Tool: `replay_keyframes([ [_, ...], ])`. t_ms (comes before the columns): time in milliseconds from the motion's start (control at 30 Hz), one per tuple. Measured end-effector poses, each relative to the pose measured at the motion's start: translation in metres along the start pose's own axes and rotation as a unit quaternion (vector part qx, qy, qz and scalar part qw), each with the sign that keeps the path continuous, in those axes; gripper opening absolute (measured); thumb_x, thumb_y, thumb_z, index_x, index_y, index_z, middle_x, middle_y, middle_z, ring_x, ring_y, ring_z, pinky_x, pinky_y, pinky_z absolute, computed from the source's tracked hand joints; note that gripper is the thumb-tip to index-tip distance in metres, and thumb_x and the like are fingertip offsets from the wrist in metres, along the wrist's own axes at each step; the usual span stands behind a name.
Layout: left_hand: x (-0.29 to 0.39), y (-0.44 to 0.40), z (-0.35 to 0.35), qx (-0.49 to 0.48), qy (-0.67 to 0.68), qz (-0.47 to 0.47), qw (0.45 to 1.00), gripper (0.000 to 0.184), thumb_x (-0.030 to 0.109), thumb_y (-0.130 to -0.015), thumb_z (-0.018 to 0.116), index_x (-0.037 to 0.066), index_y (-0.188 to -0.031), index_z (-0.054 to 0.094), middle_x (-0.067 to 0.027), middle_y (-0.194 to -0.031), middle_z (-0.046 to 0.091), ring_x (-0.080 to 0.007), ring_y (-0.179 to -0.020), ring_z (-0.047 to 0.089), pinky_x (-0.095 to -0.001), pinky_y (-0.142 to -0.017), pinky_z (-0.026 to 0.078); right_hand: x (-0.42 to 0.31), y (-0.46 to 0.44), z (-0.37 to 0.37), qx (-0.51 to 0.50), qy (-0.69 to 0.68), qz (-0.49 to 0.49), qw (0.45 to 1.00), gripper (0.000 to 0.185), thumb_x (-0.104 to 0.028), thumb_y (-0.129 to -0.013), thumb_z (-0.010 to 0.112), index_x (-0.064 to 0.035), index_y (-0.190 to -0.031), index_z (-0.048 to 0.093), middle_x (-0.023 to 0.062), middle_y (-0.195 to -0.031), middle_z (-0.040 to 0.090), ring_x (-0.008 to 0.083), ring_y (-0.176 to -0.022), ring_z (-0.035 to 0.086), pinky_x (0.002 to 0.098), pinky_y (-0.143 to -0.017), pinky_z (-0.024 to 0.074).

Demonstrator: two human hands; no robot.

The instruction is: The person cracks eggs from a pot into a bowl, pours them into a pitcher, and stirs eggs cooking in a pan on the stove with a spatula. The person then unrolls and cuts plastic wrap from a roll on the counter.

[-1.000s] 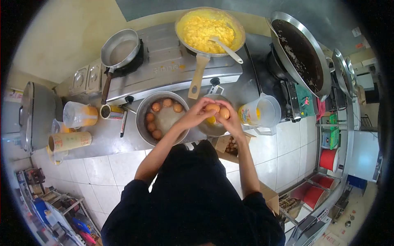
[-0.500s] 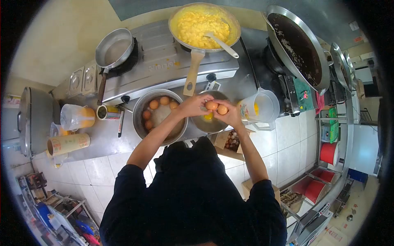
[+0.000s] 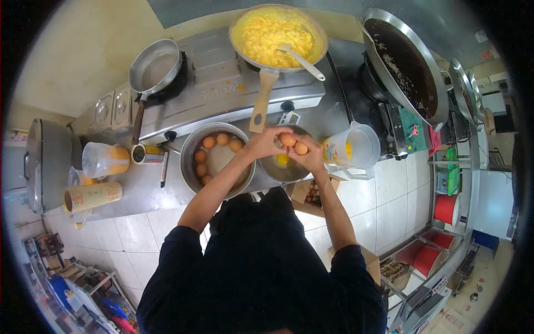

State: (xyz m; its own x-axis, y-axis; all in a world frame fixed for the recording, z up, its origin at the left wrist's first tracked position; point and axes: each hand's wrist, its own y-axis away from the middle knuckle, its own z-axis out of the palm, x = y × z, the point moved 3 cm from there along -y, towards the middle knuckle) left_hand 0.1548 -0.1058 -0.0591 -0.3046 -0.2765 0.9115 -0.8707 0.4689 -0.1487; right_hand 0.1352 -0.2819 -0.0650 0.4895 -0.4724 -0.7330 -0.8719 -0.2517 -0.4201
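Observation:
Over a metal bowl (image 3: 290, 176), my left hand (image 3: 266, 143) is closed around a brown egg (image 3: 287, 139). My right hand (image 3: 312, 158) is closed on a second brown egg (image 3: 301, 148). The two eggs are side by side and seem to touch; any crack in their shells is too small to make out. Below them, a yellow yolk (image 3: 282, 159) lies in the bowl. To the left stands a metal pot (image 3: 186, 177), with several brown eggs (image 3: 208, 142) along its inner wall.
A pan of yellow scrambled egg (image 3: 272, 39) with a spatula (image 3: 303, 62) sits on the stove (image 3: 222, 103), its handle reaching toward my left hand. A clear plastic jug (image 3: 361, 146) stands right of the bowl. Below the counter is a cardboard box (image 3: 300, 205) of eggs.
Both hands stay over the bowl with an egg in each. The eggs and fingers have shifted only slightly, and my forearms have moved a little.

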Motion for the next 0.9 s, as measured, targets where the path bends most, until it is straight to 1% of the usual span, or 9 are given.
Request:
replay_keyframes([
  [167, 0.009, 0.003, 0.006, 0.065, 0.033, 0.008, 0.997, 0.046, 0.014, -0.067, 0.077, 0.003, -0.110, 0.064, -0.0101, -0.109, 0.067, -0.0201, -0.089, 0.068, -0.0303, -0.078, 0.054, -0.003, -0.003, -0.006, -0.005, -0.006, -0.015, 1.000, 0.035, -0.009, -0.065, 0.076, -0.0046, -0.099, 0.068, 0.0141, -0.088, 0.067, 0.0267, -0.078, 0.067, 0.0338, -0.070, 0.0538],
  [300, 0.018, 0.007, 0.003, 0.051, -0.004, -0.034, 0.998, 0.043, 0.014, -0.069, 0.076, 0.003, -0.109, 0.064, -0.0105, -0.109, 0.066, -0.0215, -0.090, 0.067, -0.0306, -0.079, 0.053, -0.005, -0.001, -0.006, -0.004, -0.013, -0.021, 1.000, 0.032, -0.007, -0.066, 0.075, -0.0054, -0.098, 0.068, 0.0127, -0.088, 0.067, 0.0257, -0.079, 0.067, 0.0330, -0.070, 0.0540],
  [533, -0.005, 0.015, -0.001, 0.035, -0.054, 0.059, 0.996, 0.040, 0.012, -0.077, 0.071, 0.005, -0.116, 0.061, -0.0119, -0.113, 0.065, -0.0241, -0.098, 0.065, -0.0318, -0.087, 0.050, -0.007, 0.001, -0.019, -0.007, 0.038, -0.035, 0.999, 0.034, -0.003, -0.065, 0.075, -0.0048, -0.098, 0.068, 0.0123, -0.094, 0.068, 0.0244, -0.086, 0.066, 0.0316, -0.076, 0.0526],
  [600, 0.004, 0.013, -0.001, 0.041, -0.060, 0.078, 0.994, 0.041, 0.014, -0.080, 0.071, 0.006, -0.119, 0.060, -0.0126, -0.114, 0.065, -0.0244, -0.100, 0.064, -0.0316, -0.088, 0.049, -0.007, 0.003, -0.023, 0.016, -0.003, -0.009, 1.000, 0.038, -0.005, -0.069, 0.076, -0.0058, -0.105, 0.066, 0.0124, -0.101, 0.067, 0.0229, -0.091, 0.065, 0.0317, -0.080, 0.0515],
  [633, 0.012, 0.014, 0.005, 0.066, 0.071, -0.006, 0.995, 0.044, 0.017, -0.082, 0.070, 0.007, -0.123, 0.058, -0.0130, -0.117, 0.063, -0.0240, -0.103, 0.063, -0.0316, -0.090, 0.048, -0.017, 0.004, -0.023, 0.020, -0.002, -0.008, 1.000, 0.038, -0.005, -0.069, 0.076, -0.0058, -0.105, 0.066, 0.0124, -0.101, 0.067, 0.0229, -0.091, 0.065, 0.0317, -0.080, 0.0515],
  [667, 0.021, 0.014, 0.013, 0.089, 0.201, -0.092, 0.971, 0.046, 0.020, -0.084, 0.068, 0.009, -0.127, 0.055, -0.0133, -0.119, 0.062, -0.0236, -0.106, 0.062, -0.0317, -0.092, 0.047, -0.025, 0.008, -0.021, 0.057, -0.002, 0.046, 0.997, 0.041, -0.006, -0.070, 0.076, -0.0055, -0.110, 0.064, 0.0122, -0.104, 0.066, 0.0224, -0.094, 0.065, 0.0317, -0.082, 0.0507],
  [800, 0.063, 0.017, 0.058, 0.047, 0.173, -0.073, 0.981, 0.052, 0.023, -0.089, 0.064, 0.011, -0.136, 0.047, -0.0127, -0.125, 0.059, -0.0212, -0.109, 0.059, -0.0317, -0.095, 0.045, -0.058, 0.048, -0.040, 0.148, 0.016, 0.184, 0.971, 0.050, -0.010, -0.074, 0.077, -0.0036, -0.121, 0.058, 0.0122, -0.109, 0.065, 0.0197, -0.100, 0.061, 0.0312, -0.087, 0.0486],
  [867, 0.078, 0.023, 0.082, 0.043, -0.020, 0.063, 0.997, 0.059, 0.026, -0.090, 0.063, 0.009, -0.141, 0.039, -0.0119, -0.128, 0.057, -0.0211, -0.112, 0.057, -0.0330, -0.096, 0.044, -0.052, 0.090, -0.047, 0.189, 0.000, 0.215, 0.958, 0.055, -0.011, -0.075, 0.077, -0.0022, -0.124, 0.055, 0.0128, -0.105, 0.065, 0.0172, -0.100, 0.060, 0.0308, -0.088, 0.0480],
  [900, 0.084, 0.033, 0.082, 0.032, -0.009, 0.061, 0.998, 0.059, 0.026, -0.090, 0.063, 0.009, -0.141, 0.039, -0.0119, -0.128, 0.057, -0.0211, -0.112, 0.057, -0.0330, -0.096, 0.044, -0.054, 0.113, -0.055, 0.248, 0.005, 0.269, 0.931, 0.055, -0.013, -0.076, 0.078, -0.0022, -0.124, 0.055, 0.0133, -0.104, 0.065, 0.0169, -0.099, 0.060, 0.0313, -0.088, 0.0479],
])
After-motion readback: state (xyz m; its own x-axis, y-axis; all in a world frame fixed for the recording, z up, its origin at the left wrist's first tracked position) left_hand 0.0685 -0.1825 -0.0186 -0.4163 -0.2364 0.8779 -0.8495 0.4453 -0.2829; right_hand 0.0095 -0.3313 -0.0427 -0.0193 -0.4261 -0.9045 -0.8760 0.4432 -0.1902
